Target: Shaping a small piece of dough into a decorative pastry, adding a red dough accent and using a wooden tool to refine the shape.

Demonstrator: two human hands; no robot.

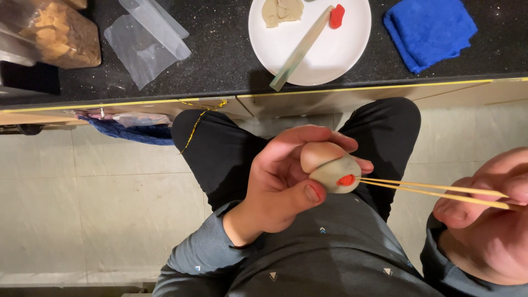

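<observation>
On the black speckled counter (220,60) at the top of the view sits a round white plate (341,55) near the edge, carrying a lump of beige dough (281,11), a small red piece (336,16) and a long pale stick-like tool (301,49) that lies slantwise and juts out over the plate's rim towards the counter's edge. To the right of the plate lies a folded blue cloth (430,30); to the left are clear plastic sheets (147,41) and, in the corner, a clear bag of brownish stuff (58,33). Below the counter, another blue cloth (129,132) hangs beside the person's black-trousered knees, over a pale tiled floor. Nothing lies between the hands and the camera. The left hand (280,181) is closed around a dough ball (334,173), thumb pressed under it and fingers curled over the top, held in the air above the lap. The ball is smooth, greyish-beige and rounded, with a small red patch (346,180) set into its right face. The right hand (489,220), at the frame's right edge, pinches two thin wooden sticks (434,190) whose tips meet the red patch.
</observation>
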